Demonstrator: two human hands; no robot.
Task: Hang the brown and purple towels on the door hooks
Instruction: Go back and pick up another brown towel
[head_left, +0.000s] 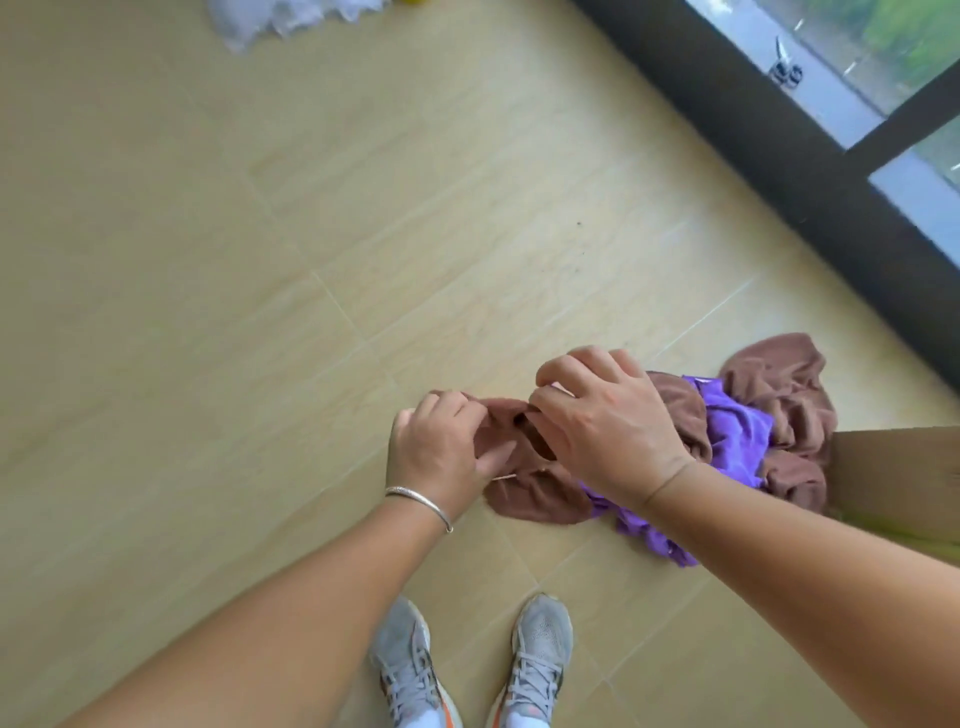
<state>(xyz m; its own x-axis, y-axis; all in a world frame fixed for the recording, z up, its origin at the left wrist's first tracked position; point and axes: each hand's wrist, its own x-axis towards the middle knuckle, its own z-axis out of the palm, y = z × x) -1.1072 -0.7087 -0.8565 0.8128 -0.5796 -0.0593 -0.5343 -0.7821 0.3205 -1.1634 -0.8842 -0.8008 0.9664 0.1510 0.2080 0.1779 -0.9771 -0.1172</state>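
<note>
Both hands gather a brown towel (530, 488) from the floor (208, 312).

I see my left hand (441, 452) and right hand (602, 421) both pinching one bunched end of the brown towel; it looks soft, crumpled and dull rust-brown. A purple towel (737, 431), shinier and creased, lies tangled among the brown folds, which run on to the right against a cardboard box (904, 478). A bracelet (421, 501) rings my left wrist; grey shoes (540, 660) stand below. The right forearm hides part of the purple towel. I cannot tell whether the brown cloth is one towel or two. White fabric (280, 21) is cut off at the top.
</note>
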